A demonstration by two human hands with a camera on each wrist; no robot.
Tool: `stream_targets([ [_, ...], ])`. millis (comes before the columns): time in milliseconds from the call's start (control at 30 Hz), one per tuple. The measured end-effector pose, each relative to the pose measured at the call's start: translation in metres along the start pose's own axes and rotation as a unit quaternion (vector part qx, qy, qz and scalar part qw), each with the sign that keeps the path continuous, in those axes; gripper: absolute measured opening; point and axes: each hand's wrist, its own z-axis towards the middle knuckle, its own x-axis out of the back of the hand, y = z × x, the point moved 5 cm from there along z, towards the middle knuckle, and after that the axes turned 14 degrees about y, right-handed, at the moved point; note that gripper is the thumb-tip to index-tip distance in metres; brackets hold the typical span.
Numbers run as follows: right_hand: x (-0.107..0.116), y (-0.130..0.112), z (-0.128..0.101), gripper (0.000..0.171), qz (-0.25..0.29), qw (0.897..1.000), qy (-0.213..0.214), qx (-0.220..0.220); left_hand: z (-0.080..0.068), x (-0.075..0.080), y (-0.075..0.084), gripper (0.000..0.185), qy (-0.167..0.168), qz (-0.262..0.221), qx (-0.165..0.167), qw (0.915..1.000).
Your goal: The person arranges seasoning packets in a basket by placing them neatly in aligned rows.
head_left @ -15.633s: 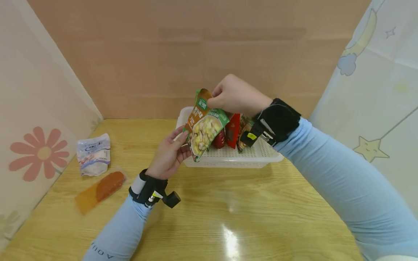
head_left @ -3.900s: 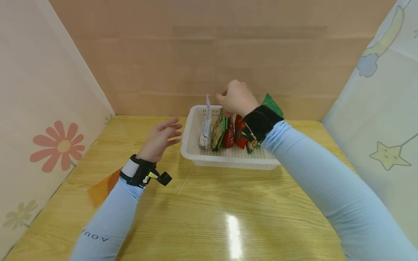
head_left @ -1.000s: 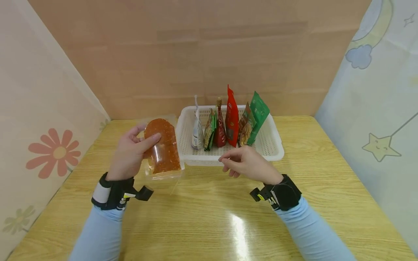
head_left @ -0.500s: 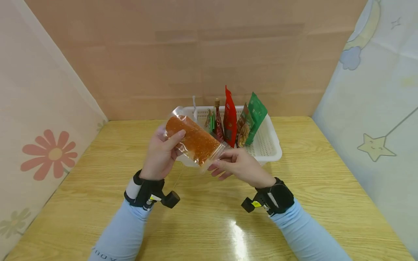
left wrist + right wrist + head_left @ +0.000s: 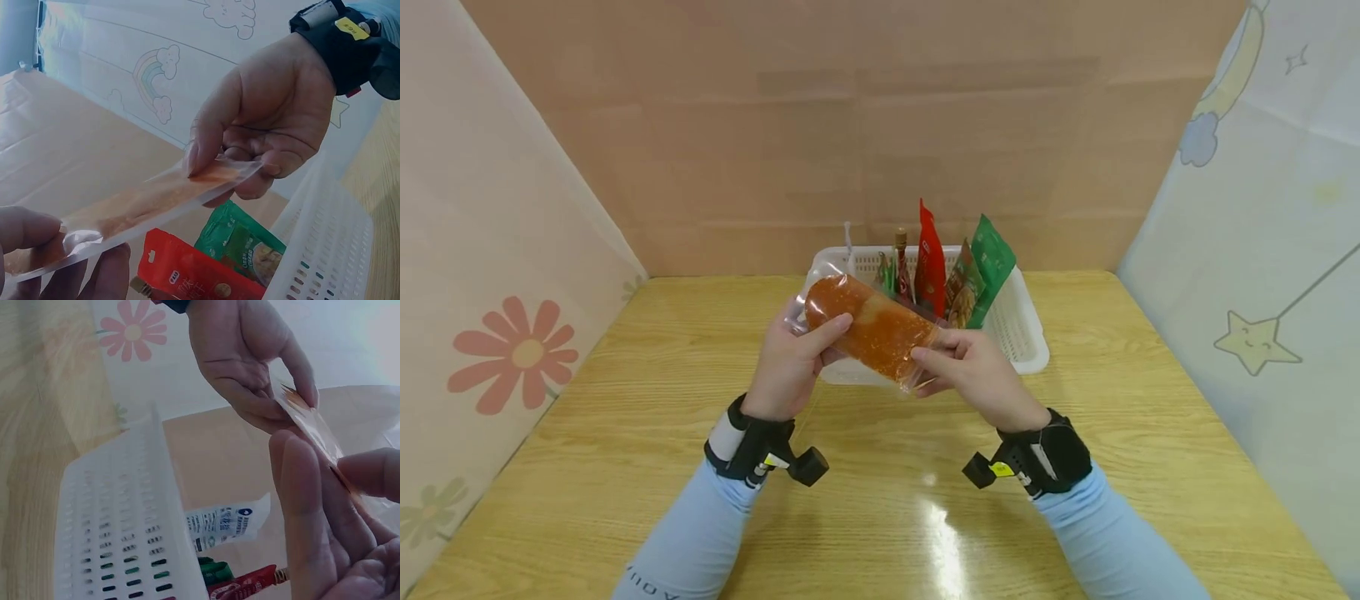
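Both hands met over the table (image 5: 880, 500), just in front of the basket (image 5: 1022, 350). The left hand (image 5: 790, 367) pinched one end of the clear pouch (image 5: 872, 329) of orange-red stuff, thumb across the top and fingers curled beneath. The right hand (image 5: 973, 375) clamped the other end, thumb over the seal and fingers under it. The pouch hung in the air between them, tilted, its left end higher, clear of the table and of the basket's near rim. Held by both ends like that it stayed stretched and flat, a floppy thing kept from folding, I'd judge.

From the left wrist view the pouch (image 5: 144, 206) showed edge-on, thin, with the right hand (image 5: 269, 125) gripping its far end.

Behind the hands the packets stood upright in a row: a white packet (image 5: 848, 246), a small bottle (image 5: 901, 267), a red packet (image 5: 929, 262), a green packet (image 5: 992, 262). They crowded the middle; open basket floor showed to the right of them, while the pouch hid the left part. Bare table lay on both sides.
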Motion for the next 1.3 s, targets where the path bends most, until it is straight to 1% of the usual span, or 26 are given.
stream_targets([
  [167, 0.012, -0.005, 0.001, 0.027, -0.027, 0.999, 0.035, 0.014, -0.001, 0.001, -0.001, 0.044, -0.009, 0.03, 0.0, 0.9995],
  [333, 0.028, -0.011, 0.004, 0.026, -0.054, 0.995, 0.082, 0.035, -0.003, 0.002, -0.003, 0.043, -0.013, 0.07, 0.003, 0.9975],
  [433, 0.035, -0.015, 0.004, 0.027, -0.063, 0.992, 0.102, 0.042, -0.004, 0.001, -0.007, 0.044, -0.033, 0.097, 0.008, 0.9947],
  [500, 0.038, -0.017, 0.004, 0.028, -0.068, 0.991, 0.112, 0.043, -0.005, 0.0, -0.011, 0.046, -0.057, 0.108, 0.014, 0.9924],
  [633, 0.042, -0.02, 0.005, 0.031, -0.068, 0.99, 0.118, 0.044, -0.006, -0.004, -0.02, 0.054, -0.102, 0.125, 0.037, 0.9862],
  [700, 0.043, -0.02, 0.004, 0.032, -0.069, 0.99, 0.117, 0.043, -0.006, -0.006, -0.025, 0.056, -0.113, 0.129, 0.051, 0.9839],
  [767, 0.045, -0.021, 0.004, 0.032, -0.074, 0.99, 0.112, 0.046, -0.006, -0.007, -0.029, 0.058, -0.12, 0.132, 0.058, 0.9822],
  [867, 0.046, -0.021, 0.003, 0.033, -0.083, 0.99, 0.105, 0.047, -0.004, -0.007, -0.033, 0.06, -0.118, 0.135, 0.071, 0.9813],
  [1033, 0.046, -0.023, 0.001, 0.035, -0.094, 0.99, 0.096, 0.038, 0.0, -0.003, -0.04, 0.075, -0.08, 0.16, 0.1, 0.9787],
  [1100, 0.044, -0.024, -0.001, 0.035, -0.096, 0.99, 0.093, 0.037, 0.001, -0.002, -0.042, 0.077, -0.075, 0.172, 0.107, 0.9763],
  [1200, 0.039, -0.028, -0.001, 0.036, -0.101, 0.99, 0.088, 0.034, 0.001, 0.0, -0.041, 0.075, -0.089, 0.188, 0.108, 0.9722],
  [1300, 0.033, -0.037, 0.001, 0.038, -0.111, 0.99, 0.082, 0.033, 0.001, 0.001, -0.037, 0.075, -0.108, 0.205, 0.098, 0.9679],
])
